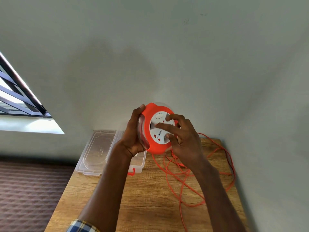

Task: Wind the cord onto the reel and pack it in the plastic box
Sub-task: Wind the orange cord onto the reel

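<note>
Orange reel: round orange plastic cord reel [151,131] with a white socket face, held up in the air above the far edge of the table, its face tilted toward the camera.
Left hand: left hand [133,131] grips the reel's rim from the 9 o'clock side, thumb hooked over the top edge, fingers curled behind it.
Right hand: right hand [184,136] sits at the reel's 3 o'clock side, fingers [164,127] spread and laid across the white face.
Cord: thin orange cord [184,178] hangs from the reel at 6 o'clock and lies in loose loops on the table, toward 4 o'clock.
Box: clear plastic box [140,163] with an orange latch stands on the table below the reel at 7 o'clock, partly hidden by the left forearm.
Lid: clear plastic lid [95,151] lies just beside the box at its 9 o'clock.
Table: wooden table [142,198] set against a grey wall.
Sleeve: checked blue cuff [82,226] at the left arm's lower end.
</note>
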